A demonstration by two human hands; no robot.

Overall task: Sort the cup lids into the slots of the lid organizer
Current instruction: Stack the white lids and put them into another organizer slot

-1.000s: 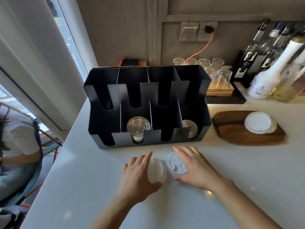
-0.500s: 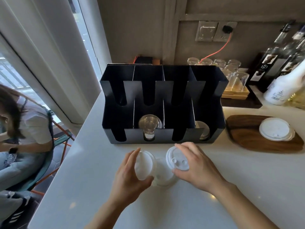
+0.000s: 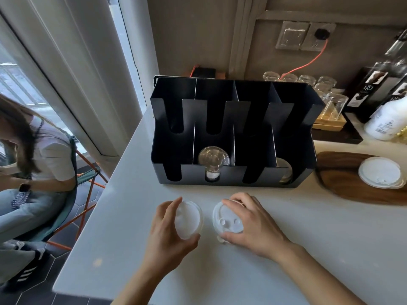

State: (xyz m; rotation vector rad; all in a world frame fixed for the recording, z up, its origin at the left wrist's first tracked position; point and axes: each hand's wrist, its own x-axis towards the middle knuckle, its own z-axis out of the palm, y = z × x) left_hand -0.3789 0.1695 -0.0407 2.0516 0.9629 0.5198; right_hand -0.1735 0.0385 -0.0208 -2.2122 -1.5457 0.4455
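A black lid organizer (image 3: 233,176) with several slots stands on the white counter. A clear lid (image 3: 213,158) stands upright in its second front slot, and another lid (image 3: 284,170) sits in the rightmost front slot. My left hand (image 3: 166,234) grips a white lid (image 3: 188,220), tilted on edge just above the counter. My right hand (image 3: 253,223) holds a second white lid (image 3: 228,220) with a sip hole, close beside the first. Both hands are in front of the organizer.
A wooden board (image 3: 343,183) at the right carries a stack of white lids (image 3: 380,172). Glasses (image 3: 330,100) on a tray and bottles (image 3: 385,122) line the back right. A person (image 3: 33,161) sits on a chair beyond the counter's left edge.
The two lids have been lifted and pulled apart, one in each hand. The view has shifted, so the organizer sits further right in the frame.
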